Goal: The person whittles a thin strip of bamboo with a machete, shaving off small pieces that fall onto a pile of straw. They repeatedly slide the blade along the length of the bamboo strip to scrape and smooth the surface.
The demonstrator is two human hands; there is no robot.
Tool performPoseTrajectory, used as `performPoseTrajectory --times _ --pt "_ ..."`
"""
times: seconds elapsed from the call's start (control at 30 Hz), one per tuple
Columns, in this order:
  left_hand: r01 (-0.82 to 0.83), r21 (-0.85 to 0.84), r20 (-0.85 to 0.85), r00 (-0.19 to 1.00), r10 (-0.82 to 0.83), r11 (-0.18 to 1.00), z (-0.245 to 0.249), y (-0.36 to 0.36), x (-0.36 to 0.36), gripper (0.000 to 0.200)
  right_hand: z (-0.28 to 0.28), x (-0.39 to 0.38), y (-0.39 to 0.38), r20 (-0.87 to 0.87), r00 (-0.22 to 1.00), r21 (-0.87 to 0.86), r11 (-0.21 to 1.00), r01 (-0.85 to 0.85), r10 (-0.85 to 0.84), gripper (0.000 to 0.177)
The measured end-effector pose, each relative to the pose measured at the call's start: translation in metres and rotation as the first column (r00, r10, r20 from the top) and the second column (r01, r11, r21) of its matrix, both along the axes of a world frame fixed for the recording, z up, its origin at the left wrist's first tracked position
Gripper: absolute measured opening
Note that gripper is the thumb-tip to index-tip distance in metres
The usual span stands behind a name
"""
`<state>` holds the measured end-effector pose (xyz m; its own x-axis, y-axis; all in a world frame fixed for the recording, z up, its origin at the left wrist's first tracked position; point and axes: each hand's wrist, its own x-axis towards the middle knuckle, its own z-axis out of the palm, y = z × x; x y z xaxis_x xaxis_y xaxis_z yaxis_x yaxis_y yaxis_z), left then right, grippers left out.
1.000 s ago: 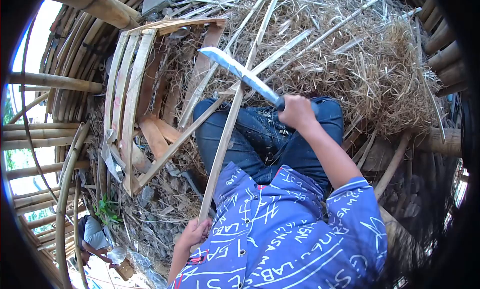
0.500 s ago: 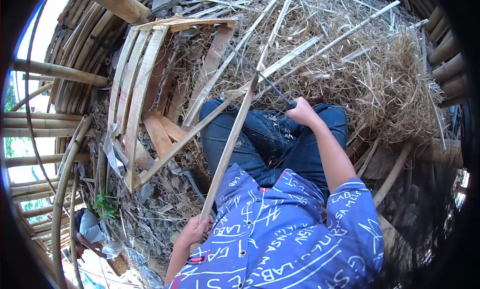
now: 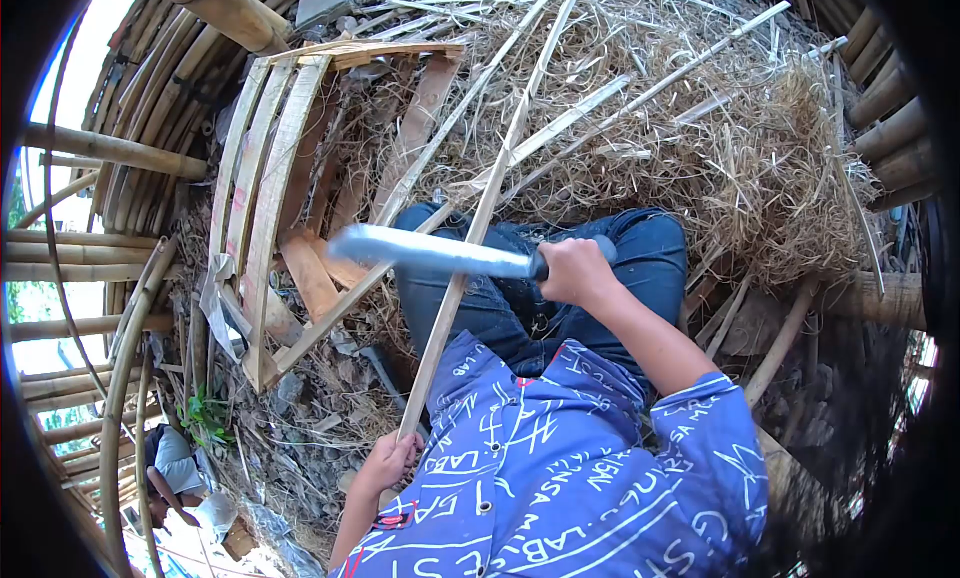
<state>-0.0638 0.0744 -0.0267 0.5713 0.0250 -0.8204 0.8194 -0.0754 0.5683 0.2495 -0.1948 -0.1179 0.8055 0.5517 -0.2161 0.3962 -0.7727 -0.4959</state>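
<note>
1. Right hand (image 3: 577,270): clenched around the dark handle of a large knife (image 3: 440,253), above the seated person's lap.
2. Knife: blade extends to the left, roughly level across the view, its tip blurred. It crosses in front of a long wooden strip (image 3: 490,200); whether blade and strip touch cannot be determined.
3. Left hand (image 3: 388,465): grasping the near end of that strip, fingers wrapped round it, beside the patterned blue shirt (image 3: 550,458).
4. Wooden strip: slants from the left hand up over the blue trousers (image 3: 645,248), its far end above the littered ground.
5. Other wood strips (image 3: 575,118) lie at angles beyond the knees, crossing the line of the held one.
6. Curled shavings (image 3: 790,198) are heaped ahead and to the right.
7. A slatted wooden crate (image 3: 287,158) stands left of the legs, near bamboo poles (image 3: 120,153).
8. Another person (image 3: 180,463) is visible at lower left, well apart, near a green plant (image 3: 205,418).
</note>
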Motion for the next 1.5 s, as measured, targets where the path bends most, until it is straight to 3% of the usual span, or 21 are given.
performPoseTrajectory --times 0.03,0.07,0.1,0.13,0.17,0.23,0.3,0.37,0.5,0.57,0.63,0.7,0.77,0.87,1.0,1.13,1.23,1.3,1.43,1.5 --pt "0.001 0.002 0.003 1.000 -0.001 1.000 -0.004 0.002 -0.004 0.026 0.005 0.001 0.000 0.033 0.986 -0.090 0.983 -0.162 0.165 0.026" --pt "0.025 0.018 0.033 0.999 -0.026 1.000 -0.010 0.005 -0.011 0.026 0.004 0.013 -0.004 0.093 0.975 -0.185 0.966 -0.183 0.202 0.027" --pt "0.044 0.033 0.054 0.997 -0.046 0.999 -0.012 0.005 -0.019 0.025 -0.012 0.034 -0.011 0.261 0.960 -0.262 0.964 -0.032 0.103 0.027" --pt "0.033 0.027 0.036 0.999 -0.034 0.999 -0.007 -0.004 -0.020 0.025 -0.036 0.064 -0.021 0.398 0.906 -0.277 0.923 0.266 -0.142 0.027" --pt "0.043 0.077 0.086 0.995 -0.050 0.996 -0.003 -0.017 -0.008 0.025 -0.033 0.095 -0.033 0.127 0.904 -0.184 0.885 0.427 -0.409 0.027" --pt "0.034 0.148 0.151 0.987 -0.057 0.988 -0.002 -0.019 -0.005 0.026 -0.024 0.102 -0.022 0.225 0.895 -0.149 0.894 0.422 -0.385 0.025" --pt "-0.165 -0.033 -0.090 0.983 0.161 0.986 -0.017 -0.005 -0.017 0.026 -0.013 0.089 -0.016 0.275 0.922 -0.153 0.934 0.323 -0.274 0.022" --pt "-0.155 -0.097 -0.054 0.987 0.150 0.983 -0.023 0.005 -0.027 0.026 -0.016 0.078 -0.014 0.293 0.923 -0.125 0.947 0.296 -0.250 0.018" --pt "-0.169 -0.139 -0.197 0.970 0.140 0.976 -0.009 0.009 -0.025 0.026 -0.044 0.067 -0.022 0.349 0.883 0.012 0.943 0.332 -0.315 0.015" --pt "-0.115 -0.192 -0.141 0.986 0.089 0.975 -0.014 0.011 -0.029 0.027 -0.056 0.065 -0.026 0.349 0.868 0.070 0.933 0.352 -0.354 0.014" --pt "-0.016 -0.138 -0.079 0.997 0.006 0.990 -0.008 0.009 -0.025 0.029 -0.067 0.067 -0.036 0.429 0.829 0.079 0.929 0.362 -0.359 0.016" --pt "-0.068 -0.131 -0.252 0.967 0.033 0.989 -0.007 0.007 -0.025 0.029 -0.071 0.075 -0.041 0.466 0.815 0.101 0.935 0.339 -0.346 0.017" --pt "-0.084 -0.169 -0.259 0.965 0.038 0.982 -0.017 0.011 -0.033 0.030 -0.071 0.082 -0.040 0.495 0.809 0.149 0.948 0.281 -0.317 0.017" --pt "-0.193 -0.294 -0.266 0.957 0.114 0.936 -0.010 0.015 -0.025 0.033 -0.070 0.085 -0.031 0.442 0.846 0.093 0.954 0.286 -0.297 0.018" --pt "-0.210 -0.347 -0.258 0.958 0.122 0.914 0.000 0.017 -0.017 0.034 -0.055 0.071 -0.021 0.412 0.860 0.058 0.951 0.304 -0.300 0.017" --pt "-0.182 -0.354 -0.272 0.959 0.085 0.917 -0.009 0.012 -0.024 0.035 -0.067 0.079 -0.035 0.485 0.821 0.054 0.947 0.317 -0.303 0.019" --pt "-0.175 -0.235 -0.356 0.931 0.083 0.956 -0.005 0.009 -0.019 0.037 -0.064 0.090 -0.035 0.494 0.834 0.008 0.961 0.278 -0.245 0.020" --pt "-0.215 -0.346 -0.372 0.925 0.077 0.913 -0.003 0.013 -0.018 0.037 -0.061 0.097 -0.036 0.518 0.827 0.026 0.971 0.239 -0.217 0.022" --pt "-0.226 -0.368 -0.359 0.929 0.086 0.902 -0.012 0.013 -0.022 0.036 -0.049 0.097 -0.037 0.471 0.861 -0.038 0.971 0.237 -0.192 0.022" --pt "-0.210 -0.272 -0.379 0.920 0.096 0.939 -0.012 0.011 -0.021 0.036 -0.039 0.094 -0.032 0.387 0.899 -0.063 0.967 0.247 -0.204 0.021"
